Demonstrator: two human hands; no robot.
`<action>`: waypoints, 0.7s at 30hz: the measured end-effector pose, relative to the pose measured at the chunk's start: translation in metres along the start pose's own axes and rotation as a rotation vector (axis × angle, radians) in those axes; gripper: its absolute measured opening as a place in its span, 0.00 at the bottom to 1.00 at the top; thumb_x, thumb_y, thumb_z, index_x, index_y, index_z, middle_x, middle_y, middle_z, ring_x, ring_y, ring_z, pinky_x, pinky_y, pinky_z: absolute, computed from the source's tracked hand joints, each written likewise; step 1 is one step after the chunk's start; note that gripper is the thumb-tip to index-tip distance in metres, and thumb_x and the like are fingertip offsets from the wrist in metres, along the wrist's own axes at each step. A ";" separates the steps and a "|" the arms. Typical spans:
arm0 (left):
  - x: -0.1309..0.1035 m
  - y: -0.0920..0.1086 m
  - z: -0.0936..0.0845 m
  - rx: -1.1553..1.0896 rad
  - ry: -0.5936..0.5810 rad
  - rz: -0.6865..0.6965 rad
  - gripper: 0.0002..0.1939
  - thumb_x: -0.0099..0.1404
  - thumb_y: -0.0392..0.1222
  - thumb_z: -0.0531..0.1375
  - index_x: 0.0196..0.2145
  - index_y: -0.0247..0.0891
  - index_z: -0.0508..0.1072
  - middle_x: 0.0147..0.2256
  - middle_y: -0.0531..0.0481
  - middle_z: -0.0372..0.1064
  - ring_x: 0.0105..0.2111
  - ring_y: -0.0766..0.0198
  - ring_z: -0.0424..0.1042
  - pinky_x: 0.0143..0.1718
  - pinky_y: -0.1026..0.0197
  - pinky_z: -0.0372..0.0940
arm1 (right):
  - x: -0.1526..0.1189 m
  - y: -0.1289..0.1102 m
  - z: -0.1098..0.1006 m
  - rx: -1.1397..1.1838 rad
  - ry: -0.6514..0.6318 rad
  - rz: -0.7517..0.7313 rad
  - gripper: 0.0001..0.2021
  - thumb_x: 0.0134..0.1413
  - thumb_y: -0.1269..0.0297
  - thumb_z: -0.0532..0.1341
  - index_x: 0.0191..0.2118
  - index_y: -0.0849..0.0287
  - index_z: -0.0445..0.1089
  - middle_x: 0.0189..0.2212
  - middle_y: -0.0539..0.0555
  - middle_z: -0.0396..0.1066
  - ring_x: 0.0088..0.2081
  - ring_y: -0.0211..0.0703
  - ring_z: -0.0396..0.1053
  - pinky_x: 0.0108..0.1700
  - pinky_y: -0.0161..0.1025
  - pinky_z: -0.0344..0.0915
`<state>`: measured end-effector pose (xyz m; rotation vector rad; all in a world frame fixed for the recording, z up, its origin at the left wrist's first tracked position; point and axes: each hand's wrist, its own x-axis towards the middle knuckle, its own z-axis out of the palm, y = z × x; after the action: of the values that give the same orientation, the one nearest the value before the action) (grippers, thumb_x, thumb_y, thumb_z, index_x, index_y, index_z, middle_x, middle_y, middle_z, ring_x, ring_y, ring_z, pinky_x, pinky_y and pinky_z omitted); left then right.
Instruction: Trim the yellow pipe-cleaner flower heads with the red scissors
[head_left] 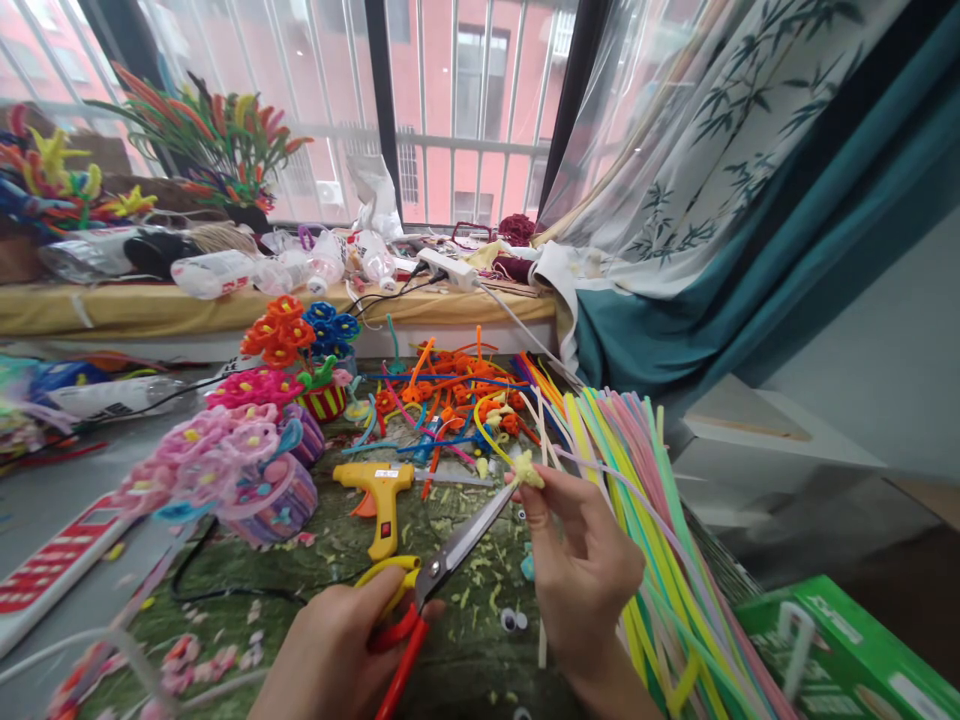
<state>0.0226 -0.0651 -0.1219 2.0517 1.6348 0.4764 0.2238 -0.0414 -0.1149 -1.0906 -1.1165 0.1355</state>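
Left grip (337, 640): grasping scissors (436, 570), fingers wrapped round the red and yellow handles, blades pointing away and over toward the right grip (581, 560). Right grip: pinching a small pale yellow fuzzy piece (527, 470) between thumb and fingertips, so the piece sits at the far end of that grip. Blade tips reach right up to the piece; cannot tell if they touch or cut it. A thin yellow stem (484, 425) curves away just beyond the piece; cannot tell if joined.

Both grips are above a green desk (450, 500) littered with yellowish scraps. Beyond the left grip: yellow glue gun (386, 490), lying on its side, nozzle toward the right grip. Farther out, ahead of both grips: tangled pile of orange fuzzy pieces (472, 380) with blue and pink stems mixed in. Just right of the right grip: thick bundle of fuzzy stems (637, 450) in yellow, green, pink and lilac. Googly eyes (511, 620) between the two grips, nearer the right one. Left of the left grip and farther out: pink and lilac fuzzy flowers (217, 440) in a purple striped pot (270, 505). Well right of the right grip, low down: green box (847, 650).
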 end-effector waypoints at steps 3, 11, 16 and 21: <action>-0.002 0.002 0.004 -0.016 0.087 0.031 0.20 0.64 0.55 0.53 0.20 0.42 0.56 0.18 0.62 0.47 0.20 0.69 0.46 0.24 0.64 0.44 | 0.000 0.000 0.000 0.010 -0.007 0.010 0.07 0.56 0.69 0.67 0.41 0.55 0.77 0.33 0.51 0.82 0.31 0.42 0.81 0.37 0.36 0.79; -0.001 0.008 0.002 -0.062 0.097 0.024 0.20 0.63 0.53 0.55 0.20 0.42 0.54 0.18 0.63 0.42 0.21 0.69 0.43 0.23 0.64 0.42 | -0.002 -0.001 0.000 0.044 -0.002 0.053 0.06 0.56 0.68 0.67 0.41 0.56 0.77 0.34 0.52 0.82 0.32 0.44 0.81 0.37 0.39 0.80; 0.001 0.023 -0.009 -0.124 0.117 0.016 0.10 0.54 0.41 0.57 0.20 0.42 0.59 0.18 0.62 0.57 0.20 0.70 0.57 0.24 0.67 0.49 | 0.001 -0.003 0.001 0.037 0.004 0.061 0.06 0.56 0.68 0.67 0.41 0.56 0.77 0.33 0.51 0.82 0.31 0.42 0.81 0.36 0.36 0.79; 0.000 0.027 -0.011 -0.120 0.126 -0.002 0.06 0.52 0.38 0.56 0.20 0.44 0.62 0.16 0.62 0.64 0.18 0.67 0.62 0.22 0.68 0.53 | 0.004 -0.005 0.002 0.026 0.028 0.037 0.05 0.55 0.68 0.67 0.39 0.57 0.77 0.32 0.51 0.82 0.30 0.40 0.80 0.36 0.34 0.79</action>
<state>0.0389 -0.0681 -0.0974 1.9663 1.6372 0.6983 0.2220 -0.0405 -0.1087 -1.0868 -1.0673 0.1631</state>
